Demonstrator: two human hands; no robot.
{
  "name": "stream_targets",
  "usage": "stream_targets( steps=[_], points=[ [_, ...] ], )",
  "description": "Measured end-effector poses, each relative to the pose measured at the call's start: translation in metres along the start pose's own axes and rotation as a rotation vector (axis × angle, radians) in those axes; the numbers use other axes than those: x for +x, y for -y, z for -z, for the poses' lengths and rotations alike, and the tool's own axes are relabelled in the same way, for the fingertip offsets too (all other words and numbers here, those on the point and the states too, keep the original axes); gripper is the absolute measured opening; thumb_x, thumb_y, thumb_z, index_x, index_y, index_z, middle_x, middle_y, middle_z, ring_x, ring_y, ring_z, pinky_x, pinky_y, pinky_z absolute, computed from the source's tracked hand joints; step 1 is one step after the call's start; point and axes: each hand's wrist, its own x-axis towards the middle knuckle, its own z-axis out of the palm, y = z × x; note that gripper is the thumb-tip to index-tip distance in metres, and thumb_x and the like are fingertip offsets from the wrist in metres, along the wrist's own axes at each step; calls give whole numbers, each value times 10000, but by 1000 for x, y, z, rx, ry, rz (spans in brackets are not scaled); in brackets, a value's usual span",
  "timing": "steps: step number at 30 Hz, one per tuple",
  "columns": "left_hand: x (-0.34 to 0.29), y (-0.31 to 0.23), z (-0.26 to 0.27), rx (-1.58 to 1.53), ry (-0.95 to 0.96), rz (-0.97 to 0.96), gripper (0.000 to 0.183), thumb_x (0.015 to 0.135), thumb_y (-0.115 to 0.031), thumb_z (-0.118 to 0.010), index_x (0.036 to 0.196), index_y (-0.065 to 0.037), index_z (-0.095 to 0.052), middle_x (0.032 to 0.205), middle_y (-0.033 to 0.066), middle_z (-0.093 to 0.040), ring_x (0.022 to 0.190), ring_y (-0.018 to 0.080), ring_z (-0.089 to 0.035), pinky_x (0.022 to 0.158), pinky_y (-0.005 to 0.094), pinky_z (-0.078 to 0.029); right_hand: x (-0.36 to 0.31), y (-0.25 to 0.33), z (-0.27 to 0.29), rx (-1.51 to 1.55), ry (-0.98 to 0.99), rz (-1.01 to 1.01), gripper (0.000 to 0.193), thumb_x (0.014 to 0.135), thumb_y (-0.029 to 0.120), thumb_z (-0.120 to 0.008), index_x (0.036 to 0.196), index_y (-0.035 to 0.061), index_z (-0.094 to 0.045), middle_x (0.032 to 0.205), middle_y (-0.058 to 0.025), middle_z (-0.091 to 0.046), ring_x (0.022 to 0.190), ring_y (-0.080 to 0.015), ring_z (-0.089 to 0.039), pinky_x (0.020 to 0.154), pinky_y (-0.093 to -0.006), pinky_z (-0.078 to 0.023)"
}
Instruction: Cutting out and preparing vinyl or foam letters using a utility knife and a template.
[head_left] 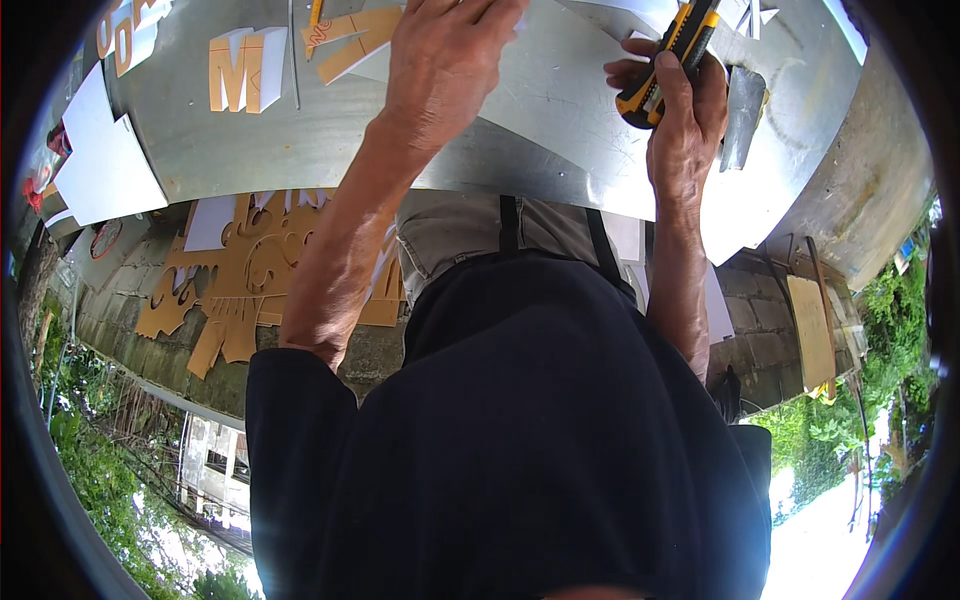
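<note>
Right hand (685,120) grips yellow-black utility knife (668,58); left hand (440,60) flat, pressing metal sheet (540,130) on desk. Risk: blade slips twd left fingers.

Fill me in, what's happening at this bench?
A person stands over a metal-topped table. Their right hand grips a yellow-and-black utility knife; their left hand presses flat on a grey sheet on the table. A cut-out tan letter lies to the left, and more tan cut-out pieces sit below the table edge.
</note>
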Motion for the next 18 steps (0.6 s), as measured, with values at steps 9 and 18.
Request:
stream_targets(
  steps=[9, 18],
  points=[
    [-10, -28, -16, -163, -161, 196, 380, 800, -47, -789, 1166, -29, -690, 1141, 109, -707, 1094, 318, -592, 949, 445, -482, -47, 17, -17, -158, 155, -347, 380, 1058, 253, -553, 1274, -57, -512, 714, -141, -664, 601, -190, -690, 537, -340, -532],
    [-26, -27, -23, -118, -209, 274, 364, 824, -53, -771, 1184, -52, -719, 1179, 110, -706, 1139, 323, -569, 971, 436, -469, -43, 6, -35, -554, 165, 11, 306, 1019, 183, -598, 1248, 15, -483, 779, -225, -676, 646, -372, -711, 544, -458, -545]
  ],
)
